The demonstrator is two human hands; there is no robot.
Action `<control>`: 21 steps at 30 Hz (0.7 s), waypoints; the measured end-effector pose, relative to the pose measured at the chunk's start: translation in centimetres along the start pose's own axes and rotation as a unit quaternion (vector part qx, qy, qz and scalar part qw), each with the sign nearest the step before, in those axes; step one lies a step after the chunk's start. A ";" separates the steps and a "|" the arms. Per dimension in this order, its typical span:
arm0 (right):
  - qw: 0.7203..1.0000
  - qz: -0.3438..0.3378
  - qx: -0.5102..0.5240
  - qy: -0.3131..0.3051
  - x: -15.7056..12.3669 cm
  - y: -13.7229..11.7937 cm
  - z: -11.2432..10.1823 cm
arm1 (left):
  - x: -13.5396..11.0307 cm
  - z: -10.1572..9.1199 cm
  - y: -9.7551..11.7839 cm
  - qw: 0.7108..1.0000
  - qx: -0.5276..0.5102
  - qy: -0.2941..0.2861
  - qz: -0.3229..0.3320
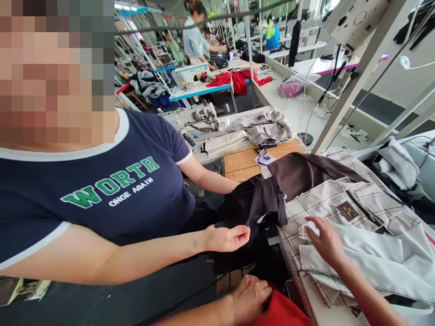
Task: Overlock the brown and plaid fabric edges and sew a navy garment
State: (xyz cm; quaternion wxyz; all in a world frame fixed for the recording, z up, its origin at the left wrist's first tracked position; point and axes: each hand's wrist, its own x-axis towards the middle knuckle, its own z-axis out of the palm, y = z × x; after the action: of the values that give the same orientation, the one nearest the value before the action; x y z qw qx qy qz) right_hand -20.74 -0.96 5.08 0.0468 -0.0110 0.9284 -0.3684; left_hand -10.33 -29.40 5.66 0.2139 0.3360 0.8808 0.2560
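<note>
My left hand point(253, 295) is closed in a fist at the bottom, beside red cloth point(282, 310). A dark bit shows under its fingers, but I cannot make out what it is. Over the table, my right hand point(324, 242) has its fingers apart, at the edge of a pale grey garment point(377, 258). Behind the fingers lies a cream plaid garment point(326, 199) with a dark brown label point(348, 210). Facing me on the left, a person in a navy T-shirt holds a black garment point(244, 199); that person's near hand point(227, 237) is pinched at its edge.
Dark brown cloth point(306, 174) lies behind the plaid garment. Further back stand a sewing machine point(204, 117) and more plaid cloth point(268, 124). A metal post point(360, 81) slants up on the right. Other people work at machines in the background.
</note>
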 end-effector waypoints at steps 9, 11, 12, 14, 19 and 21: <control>0.857 0.118 0.471 -0.175 0.9 -14.8 3.1 | 2.2 -1.8 -1.5 0.935 -0.319 -0.100 -0.118; 0.855 0.170 0.474 -0.124 2.1 -14.8 3.9 | 2.7 -1.4 -2.0 0.934 -0.312 -0.046 -0.170; 0.866 0.178 0.459 -0.087 2.4 -14.7 4.3 | 2.9 -1.0 -2.2 0.934 -0.301 -0.016 -0.194; 0.899 0.155 0.409 -0.005 2.7 -14.6 4.9 | 3.1 -0.1 -2.4 0.933 -0.282 0.018 -0.225; 0.926 0.140 0.341 0.077 3.5 -14.6 5.8 | 3.1 0.7 -2.0 0.941 -0.265 -0.006 -0.209; 0.912 0.152 0.371 0.086 4.0 -14.5 5.8 | 3.2 0.7 -1.8 0.941 -0.274 -0.007 -0.199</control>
State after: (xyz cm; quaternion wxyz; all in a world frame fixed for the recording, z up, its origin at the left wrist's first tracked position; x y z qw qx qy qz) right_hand -24.39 -15.70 10.45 0.0229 0.1800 0.7159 -0.6742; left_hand -13.01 -28.12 3.36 0.3503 0.0837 0.8242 0.4369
